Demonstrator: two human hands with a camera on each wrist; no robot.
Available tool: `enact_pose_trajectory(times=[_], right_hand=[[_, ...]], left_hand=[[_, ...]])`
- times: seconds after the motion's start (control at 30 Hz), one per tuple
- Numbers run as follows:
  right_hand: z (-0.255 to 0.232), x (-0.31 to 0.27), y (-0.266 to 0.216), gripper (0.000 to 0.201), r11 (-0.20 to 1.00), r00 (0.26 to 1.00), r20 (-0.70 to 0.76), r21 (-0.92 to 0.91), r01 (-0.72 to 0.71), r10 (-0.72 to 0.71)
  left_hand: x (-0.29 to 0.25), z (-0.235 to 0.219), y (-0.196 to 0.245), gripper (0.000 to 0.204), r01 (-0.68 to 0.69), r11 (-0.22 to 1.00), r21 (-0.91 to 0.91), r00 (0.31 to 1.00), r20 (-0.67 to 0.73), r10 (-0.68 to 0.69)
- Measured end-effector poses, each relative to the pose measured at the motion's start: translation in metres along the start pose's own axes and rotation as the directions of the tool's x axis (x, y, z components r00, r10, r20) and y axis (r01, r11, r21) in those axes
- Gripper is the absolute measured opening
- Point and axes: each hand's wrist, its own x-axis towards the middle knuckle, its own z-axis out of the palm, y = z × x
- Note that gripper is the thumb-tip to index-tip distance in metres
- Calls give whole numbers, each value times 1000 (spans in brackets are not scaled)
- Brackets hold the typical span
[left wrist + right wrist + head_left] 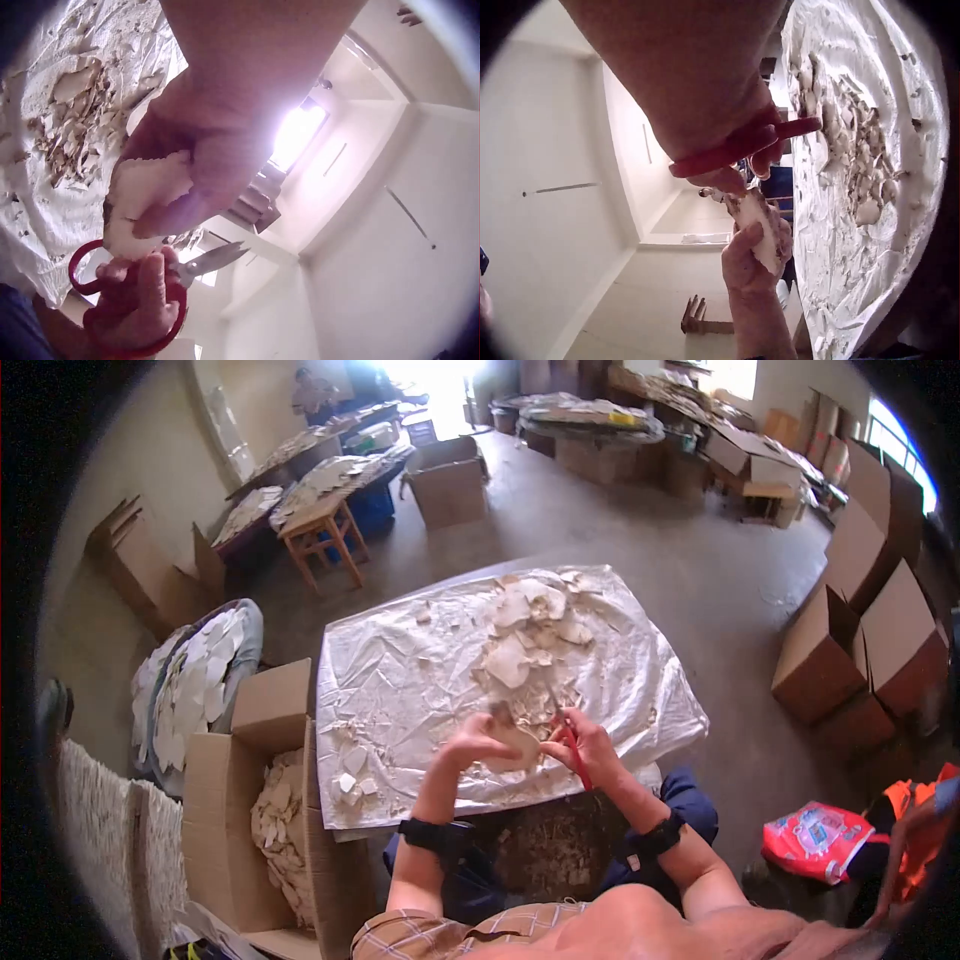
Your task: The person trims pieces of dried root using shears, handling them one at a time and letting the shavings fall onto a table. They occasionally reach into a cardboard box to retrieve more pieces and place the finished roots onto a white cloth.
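A flat, pale piece with a ragged edge is pinched between the thumb and fingers of my left hand, above the near part of the cloth-covered table. My right hand grips red-handled scissors, its fingers through the handle loops. In the left wrist view the scissor blades point away from the piece, nearly together. Right fingertips are right at the piece's edge. Beyond both hands lies a heap of similar pale pieces with crumbs and trimmings around it.
Small white scraps lie at the table's left corner. A cardboard box holding pale pieces stands at the left, near a round tray of white pieces. Cardboard boxes and a red package are at the right.
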Motion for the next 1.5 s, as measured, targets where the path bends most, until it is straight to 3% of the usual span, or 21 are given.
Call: enact_pose_trajectory(times=[0.1,0.23,0.33,0.37,0.43,0.5,0.6,0.63,0.8,0.87,0.93,1.07,1.13,1.2,1.27,1.3,1.33,1.4,1.5], right_hand=[[2,12,4,38,920,987,130,366,-139,97],[-1,21,0,37,922,961,265,344,-175,83],[2,21,2,38,906,962,249,373,-199,108],[4,22,4,38,911,958,259,355,-211,121],[6,23,5,37,917,957,268,346,-200,107],[0,23,-2,35,845,936,324,454,-282,138],[-2,19,-6,35,816,942,313,508,-276,123],[2,19,0,35,861,959,265,462,-214,97],[1,19,4,35,866,959,271,457,-202,81],[3,19,9,34,883,956,277,418,-212,99],[-3,18,2,36,876,937,333,416,-244,102],[0,19,10,36,871,947,305,434,-230,99],[-1,22,1,36,814,949,264,506,-286,170],[-2,26,-2,31,786,950,192,534,-312,247],[-1,28,0,31,771,969,57,595,-227,242],[-6,28,-6,31,693,944,80,659,-292,322],[-2,29,-2,31,731,961,-38,658,-183,275],[2,31,2,31,712,937,-98,678,-184,336],[6,25,-2,32,736,949,-82,653,-180,305]], left_hand=[[-3,20,15,41,-19,999,42,997,70,16],[1,19,4,44,-7,1000,2,999,50,7],[3,18,-2,45,-52,999,2,998,35,51],[1,17,2,46,16,998,56,999,48,-18],[1,19,-2,46,-4,1000,31,999,51,2],[2,18,-3,47,-47,999,6,998,50,46],[0,20,2,50,19,999,-37,998,62,-17],[2,20,-1,50,2,999,-44,998,61,1],[3,23,-8,46,-33,997,-72,997,71,38],[2,22,-7,47,44,998,-42,997,57,-42],[-6,28,10,46,34,996,-85,998,48,-30],[1,26,-2,48,17,994,-104,999,51,-12],[-1,25,4,49,49,965,-258,999,31,-43],[0,24,1,43,11,964,-266,1000,-5,-13],[-3,24,6,39,38,873,-486,999,4,-41],[-2,27,5,32,-2,850,-527,999,-29,-15],[0,30,1,32,11,848,-529,999,-22,-26],[6,38,-8,26,-109,722,-684,990,-141,17],[8,61,-4,22,-124,630,-767,976,-208,-60]])
